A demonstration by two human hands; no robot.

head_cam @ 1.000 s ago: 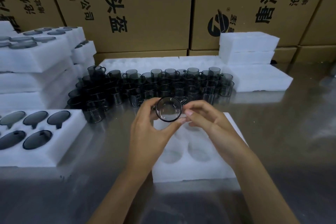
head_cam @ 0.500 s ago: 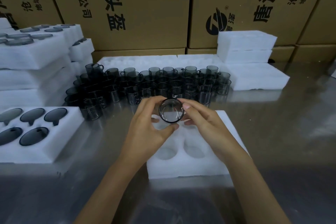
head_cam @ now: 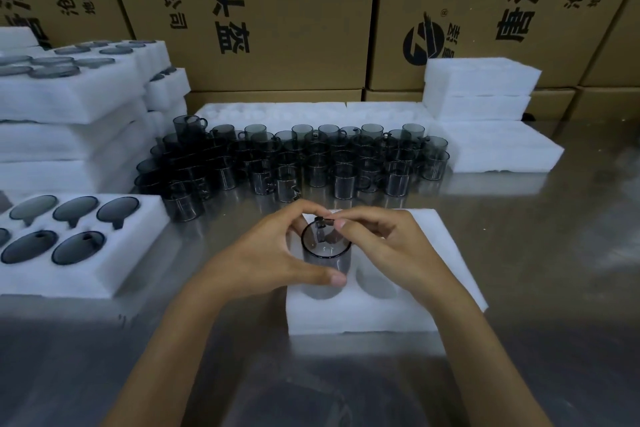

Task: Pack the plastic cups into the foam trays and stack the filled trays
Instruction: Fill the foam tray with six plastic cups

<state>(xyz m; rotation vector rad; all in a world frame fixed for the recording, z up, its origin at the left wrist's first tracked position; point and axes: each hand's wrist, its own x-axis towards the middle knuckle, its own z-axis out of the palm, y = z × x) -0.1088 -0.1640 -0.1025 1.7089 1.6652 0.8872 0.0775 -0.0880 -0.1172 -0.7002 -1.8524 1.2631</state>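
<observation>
A shiny metal worktop (head_cam: 554,253) fills the lower view, its surface throwing back dim, blurred reflections. Along its far edge stands a wall of stacked brown cardboard boxes (head_cam: 294,10), printed with large black characters and a round black logo (head_cam: 423,44). The light is subdued and even.

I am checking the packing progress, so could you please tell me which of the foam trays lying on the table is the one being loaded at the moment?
The foam tray under both hands; the left hand and right hand hold a smoky plastic cup over it. The tray at left already holds cups.
</observation>
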